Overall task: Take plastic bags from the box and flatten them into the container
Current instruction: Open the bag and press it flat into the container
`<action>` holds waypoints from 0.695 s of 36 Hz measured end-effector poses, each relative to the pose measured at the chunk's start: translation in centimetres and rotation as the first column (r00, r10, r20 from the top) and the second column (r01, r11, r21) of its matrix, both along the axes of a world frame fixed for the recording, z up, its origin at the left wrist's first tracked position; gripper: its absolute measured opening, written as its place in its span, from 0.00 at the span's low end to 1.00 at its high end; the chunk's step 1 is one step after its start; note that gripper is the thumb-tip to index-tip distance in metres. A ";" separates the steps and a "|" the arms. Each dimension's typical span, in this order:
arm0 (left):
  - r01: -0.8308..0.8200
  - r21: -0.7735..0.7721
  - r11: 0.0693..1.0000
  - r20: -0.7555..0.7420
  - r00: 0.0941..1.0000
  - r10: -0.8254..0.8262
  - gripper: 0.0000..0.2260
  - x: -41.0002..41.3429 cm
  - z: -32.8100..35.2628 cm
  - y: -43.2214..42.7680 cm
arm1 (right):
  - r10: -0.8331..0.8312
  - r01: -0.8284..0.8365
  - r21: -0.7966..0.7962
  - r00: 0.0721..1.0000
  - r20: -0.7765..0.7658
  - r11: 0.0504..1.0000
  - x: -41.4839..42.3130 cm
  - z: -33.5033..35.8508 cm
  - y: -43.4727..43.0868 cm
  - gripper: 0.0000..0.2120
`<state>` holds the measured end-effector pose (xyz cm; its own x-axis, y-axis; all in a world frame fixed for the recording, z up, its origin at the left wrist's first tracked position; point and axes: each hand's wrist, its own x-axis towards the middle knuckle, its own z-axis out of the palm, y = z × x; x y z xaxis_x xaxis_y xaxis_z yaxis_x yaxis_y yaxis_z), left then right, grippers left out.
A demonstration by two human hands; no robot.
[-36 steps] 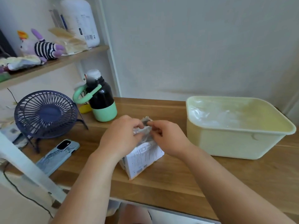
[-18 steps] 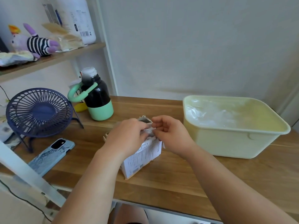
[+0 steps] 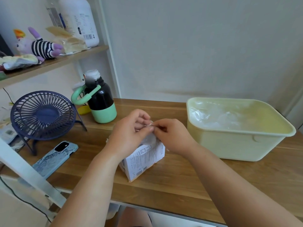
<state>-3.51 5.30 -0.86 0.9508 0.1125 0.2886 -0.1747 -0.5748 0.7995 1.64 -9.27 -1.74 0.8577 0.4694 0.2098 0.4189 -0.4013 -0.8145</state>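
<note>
A small white printed box (image 3: 144, 161) stands on the wooden table in front of me. A clear plastic bag (image 3: 151, 139) sticks out of its top. My left hand (image 3: 129, 133) and my right hand (image 3: 173, 136) meet just above the box, and both pinch the upper edge of the bag between fingertips and thumb. To the right sits a pale yellow container (image 3: 236, 146) with clear plastic bags (image 3: 218, 117) lying flat inside it.
A black and mint bottle (image 3: 100, 102) stands behind the box at the left. A dark blue desk fan (image 3: 42, 115) and a phone (image 3: 55, 157) lie further left. A shelf (image 3: 49, 63) with a plush toy hangs above. The table's front edge is near me.
Both hands have risen slightly above the box, drawing the bag's edge up out of the opening. The camera has shifted a little.
</note>
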 end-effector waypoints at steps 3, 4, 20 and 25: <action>0.009 0.047 0.999 -0.149 0.989 -0.001 0.14 0.1 0.0 0.4 | -0.029 0.042 0.092 0.989 -0.147 0.995 0.0 0.6 -0.1 0.08; 0.007 0.106 0.994 -0.183 0.983 0.013 0.15 0.0 0.0 0.4 | -0.040 0.067 0.125 0.978 -0.204 0.990 0.1 0.9 -0.1 0.08; -0.042 0.593 0.804 -0.100 0.987 0.125 0.17 -0.1 0.0 -0.1 | -0.083 0.301 0.464 0.897 -0.434 0.833 1.6 2.3 -1.2 0.10; -0.125 0.702 0.701 -0.115 0.952 0.285 0.13 0.0 0.1 0.0 | -0.246 0.438 0.490 0.879 -0.407 0.754 1.8 2.7 -1.6 0.13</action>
<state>-3.49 5.32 -0.74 0.9717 0.1612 0.1727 0.1300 -0.9753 0.1786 3.43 -10.86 0.92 0.9990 0.0149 0.0421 0.0406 0.0903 -0.9951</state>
